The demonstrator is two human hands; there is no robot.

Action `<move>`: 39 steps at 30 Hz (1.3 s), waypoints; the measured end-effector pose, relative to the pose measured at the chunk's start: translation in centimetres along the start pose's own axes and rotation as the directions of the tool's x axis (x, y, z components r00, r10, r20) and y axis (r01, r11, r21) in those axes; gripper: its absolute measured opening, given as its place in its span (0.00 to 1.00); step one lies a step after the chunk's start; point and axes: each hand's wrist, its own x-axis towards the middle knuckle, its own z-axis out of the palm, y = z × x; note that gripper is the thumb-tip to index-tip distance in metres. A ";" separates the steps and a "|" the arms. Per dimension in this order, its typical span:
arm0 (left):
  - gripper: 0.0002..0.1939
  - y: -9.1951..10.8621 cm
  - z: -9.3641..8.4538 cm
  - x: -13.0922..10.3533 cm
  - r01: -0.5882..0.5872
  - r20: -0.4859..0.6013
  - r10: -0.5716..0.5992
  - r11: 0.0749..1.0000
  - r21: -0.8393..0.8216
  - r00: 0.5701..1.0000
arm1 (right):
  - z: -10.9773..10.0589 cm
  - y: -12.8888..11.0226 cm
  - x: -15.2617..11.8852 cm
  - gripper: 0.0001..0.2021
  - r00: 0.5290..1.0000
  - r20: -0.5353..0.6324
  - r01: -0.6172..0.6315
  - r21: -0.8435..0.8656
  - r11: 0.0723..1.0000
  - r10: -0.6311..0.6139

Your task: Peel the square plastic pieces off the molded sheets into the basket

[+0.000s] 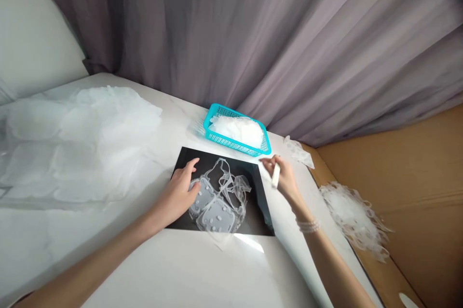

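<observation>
My left hand [183, 186] lies at the left side of a black mat [255, 221], fingers spread, thumb beside a translucent moulded sheet. That sheet [219, 214] has two rounded panels dotted with small white bumps. Tangled clear strips [229, 180] trail from its upper side across the mat. My right hand [280, 175] is closed around a slim tool with a white handle [276, 175], just off the mat's upper right corner. The tool's working end is too small to make out.
A turquoise basket [235, 145] with whitish translucent pieces [238, 129] stands behind the mat. Stacked translucent sheets [79, 149] cover the table's left. At the right edge lie a pile of clear strips [356, 219] and a whitish scrap [299, 151], near a brown panel [405, 178]. A curtain [217, 33] hangs behind.
</observation>
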 end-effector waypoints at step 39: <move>0.14 3.5 -0.8 -2.9 -0.261 0.241 0.107 0.505 0.822 0.965 | 3.5 -6.1 -10.8 0.15 0.943 0.333 0.028 -0.125 0.992 0.016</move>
